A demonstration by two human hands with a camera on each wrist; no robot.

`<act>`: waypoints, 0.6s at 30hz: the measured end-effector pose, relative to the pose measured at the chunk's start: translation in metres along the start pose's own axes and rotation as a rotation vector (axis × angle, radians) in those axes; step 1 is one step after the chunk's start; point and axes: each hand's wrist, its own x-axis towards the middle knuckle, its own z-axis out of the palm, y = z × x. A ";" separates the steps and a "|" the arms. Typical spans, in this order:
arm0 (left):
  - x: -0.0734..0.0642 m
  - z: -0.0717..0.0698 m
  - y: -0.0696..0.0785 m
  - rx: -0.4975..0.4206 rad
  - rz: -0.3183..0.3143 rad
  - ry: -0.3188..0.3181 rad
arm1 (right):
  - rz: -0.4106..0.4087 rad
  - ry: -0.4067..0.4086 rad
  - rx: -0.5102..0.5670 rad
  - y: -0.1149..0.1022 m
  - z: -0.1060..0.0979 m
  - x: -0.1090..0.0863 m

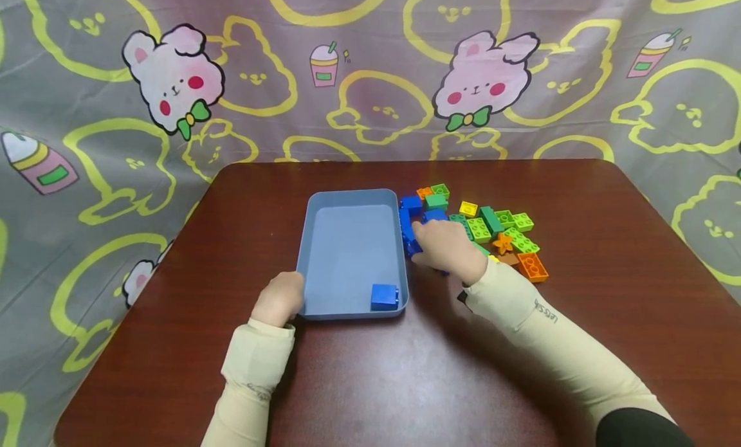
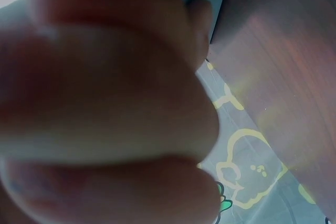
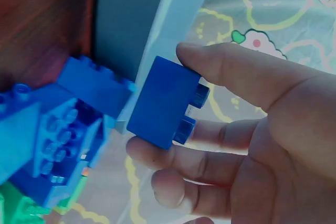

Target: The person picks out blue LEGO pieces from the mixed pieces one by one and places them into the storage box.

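Between thumb and fingers my right hand [image 1: 448, 246] pinches a blue toy brick [image 3: 164, 102], its studs facing the palm in the right wrist view. That hand is at the left side of the brick pile, close to the right wall of a blue-grey tray [image 1: 353, 241]. Inside the tray, at its near right corner, lies another blue brick [image 1: 384, 296]. My left hand [image 1: 280, 299] grips the tray's left wall near the front corner, its fingers [image 2: 105, 93] curled and filling much of the left wrist view.
Right of the tray lie loose blue bricks [image 1: 411, 204], green bricks [image 1: 479, 229], a yellow brick [image 1: 468, 208], an orange brick [image 1: 532, 267] and an orange star-shaped piece [image 1: 503, 243]. All rest on a dark brown table [image 1: 243, 209] with a patterned curtain [image 1: 370, 61] behind.
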 end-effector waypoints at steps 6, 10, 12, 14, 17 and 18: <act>0.001 -0.002 0.001 0.005 0.014 0.001 | -0.024 0.064 -0.042 -0.007 -0.011 0.003; 0.001 -0.003 0.001 0.005 0.011 -0.007 | -0.072 0.110 -0.057 -0.012 -0.014 0.005; 0.001 -0.003 0.001 -0.001 0.008 -0.006 | -0.089 0.134 -0.062 -0.015 -0.015 0.007; 0.002 -0.003 0.001 -0.004 0.007 -0.005 | -0.100 0.141 -0.069 -0.018 -0.016 0.008; 0.001 -0.003 0.000 0.001 0.010 -0.010 | -0.102 0.108 -0.085 -0.022 -0.016 0.012; 0.001 -0.002 -0.001 0.004 0.011 -0.015 | -0.100 0.095 -0.090 -0.023 -0.016 0.014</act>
